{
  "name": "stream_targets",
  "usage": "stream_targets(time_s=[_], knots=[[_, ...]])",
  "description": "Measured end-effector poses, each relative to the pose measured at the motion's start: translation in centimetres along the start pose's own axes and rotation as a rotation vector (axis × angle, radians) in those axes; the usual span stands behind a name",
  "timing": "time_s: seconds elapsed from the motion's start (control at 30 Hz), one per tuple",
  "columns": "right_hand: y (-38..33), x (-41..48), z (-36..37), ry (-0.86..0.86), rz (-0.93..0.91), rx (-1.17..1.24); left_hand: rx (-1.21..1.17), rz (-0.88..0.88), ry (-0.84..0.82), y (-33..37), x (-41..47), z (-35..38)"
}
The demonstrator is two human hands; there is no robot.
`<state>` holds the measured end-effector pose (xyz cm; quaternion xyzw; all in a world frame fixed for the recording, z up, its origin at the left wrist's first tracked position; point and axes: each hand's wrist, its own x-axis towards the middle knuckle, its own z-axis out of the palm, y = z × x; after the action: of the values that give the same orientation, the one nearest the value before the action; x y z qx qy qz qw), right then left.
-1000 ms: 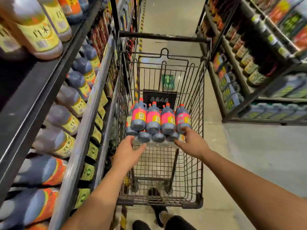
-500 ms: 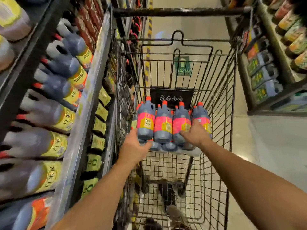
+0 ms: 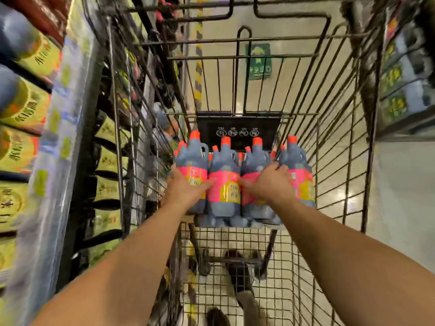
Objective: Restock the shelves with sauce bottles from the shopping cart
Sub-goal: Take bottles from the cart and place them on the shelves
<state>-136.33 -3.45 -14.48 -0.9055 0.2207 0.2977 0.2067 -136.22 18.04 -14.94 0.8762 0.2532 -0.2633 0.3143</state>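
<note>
Metal wire makes the shopping cart, and inside it the left hand and the right hand each curl their fingers round dark sauce bottles with orange caps, standing in a row at the far end, near the shelf.

A tall shelf rack with a pale front rail stands well to the left of the left hand, very blurred. A second shelf rack stands far to the right of the right hand. Between them lies a pale, glossy floor with spots of reflected light. Beyond the hands, a green sign shows on the floor, with a yellow-and-black striped line to its left.
</note>
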Motion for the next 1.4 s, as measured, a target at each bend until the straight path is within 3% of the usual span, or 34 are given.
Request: stream_targets(time_s=[0.2,0.4,0.57,0.9,1.07,1.4], knots=[[-0.5,1.4,-0.8,-0.065,0.092,0.048,-0.087,-0.078,0.078,0.1,3.1,0.4],[-0.6,0.5,-0.8,0.018,0.076,0.118,-0.193,-0.119,0.130,0.2,1.5,-0.6],[-0.1,-1.1,-1.2,0.115,-0.087,0.205,-0.183,-0.003,0.191,0.0,-2.0,-1.5],[0.5,-8.9,-3.2,0.223,-0.335,0.391,-0.380,0.286,0.264,-0.6,-13.2,-6.3],[-1.7,-15.9,-6.3,0.383,-0.514,0.477,-0.546,0.428,0.337,-0.6,-18.9,-10.3],[-7.6,-29.3,-12.9,0.509,-0.756,0.479,-0.720,0.670,0.572,-0.4,-31.5,-20.8]])
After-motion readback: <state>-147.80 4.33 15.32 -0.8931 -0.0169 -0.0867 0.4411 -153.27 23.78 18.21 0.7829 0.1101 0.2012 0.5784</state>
